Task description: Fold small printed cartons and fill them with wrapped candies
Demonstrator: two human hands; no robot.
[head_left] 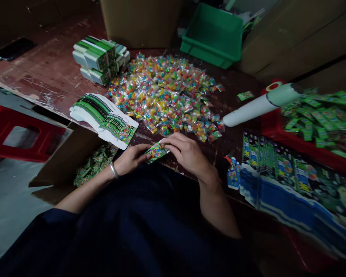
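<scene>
You're sitting at one dark red table [57, 73], with one cardboard box [65, 161] open below its near edge on your left; the box holds a heap of small green packets, too many and too blurred to count. One red stool [20, 134] stands further left. One green bin [213, 36] sits at the far side. In front of you spreads one broad pile of clear candy bags [167, 96], far too many to count. To your right, one fanned row of blue-and-green cards [291, 177] lies along the table edge, and one red tray [305, 134] behind it carries loose green packets, with one white cylinder [259, 104] lying across its corner. On the left lies one fan of flat green sleeves [103, 119], and beyond it one stack of folded green boxes [99, 59]; I cannot count them exactly.

Your left hand [131, 157], with one bangle [114, 170] at the wrist, is curled narrow, fingers pinching the left end of one small packet [156, 151]. Your right hand [187, 152] is half closed, its fingertips pressing the packet's right end. The packet is green with bright coloured dots, held just off the near table edge, between the candy pile and your lap.
</scene>
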